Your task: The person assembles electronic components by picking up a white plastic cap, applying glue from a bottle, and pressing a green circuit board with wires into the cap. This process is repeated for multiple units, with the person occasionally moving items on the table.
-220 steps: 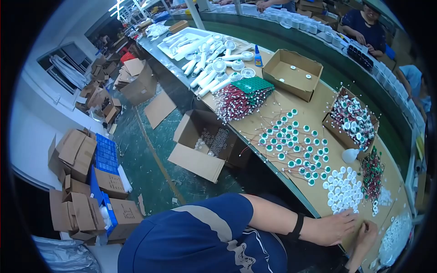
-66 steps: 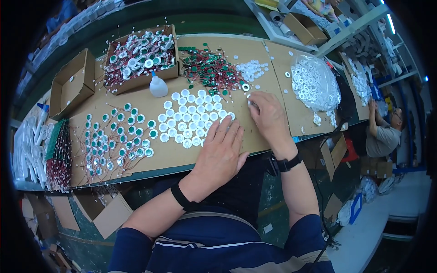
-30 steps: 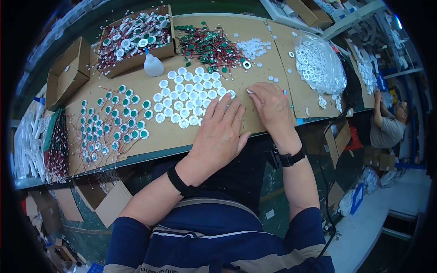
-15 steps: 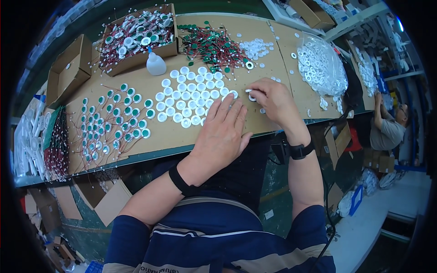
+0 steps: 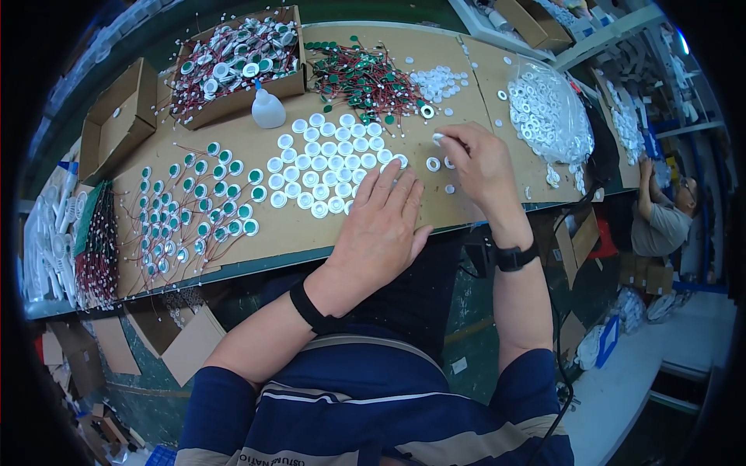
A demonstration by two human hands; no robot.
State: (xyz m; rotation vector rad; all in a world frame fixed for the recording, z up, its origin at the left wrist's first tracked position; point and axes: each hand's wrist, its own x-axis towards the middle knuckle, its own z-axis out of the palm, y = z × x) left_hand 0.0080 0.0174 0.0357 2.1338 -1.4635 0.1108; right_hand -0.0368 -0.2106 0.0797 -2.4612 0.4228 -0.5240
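Observation:
My left hand (image 5: 378, 213) lies flat, fingers stretched out, over the right edge of a cluster of white round caps (image 5: 319, 162). Some caps are hidden under its fingers. To its right, my right hand (image 5: 483, 161) is raised a little over the cardboard-covered table, thumb and forefinger pinched on a small white piece (image 5: 438, 137). Just left of that hand's fingers, a white ring (image 5: 433, 164) lies on the board, with another ring partly behind the fingers.
Wired discs with green centres (image 5: 203, 204) spread at the left. Behind stand a white squeeze bottle (image 5: 268, 110), a full cardboard box (image 5: 233, 66) and a pile of green discs with red wires (image 5: 361, 78). A bag of white rings (image 5: 548, 113) sits right; a person (image 5: 660, 221) works beyond.
My right hand has moved slightly up and right with the small white piece, uncovering the white ring on the board. The left hand stays almost in place.

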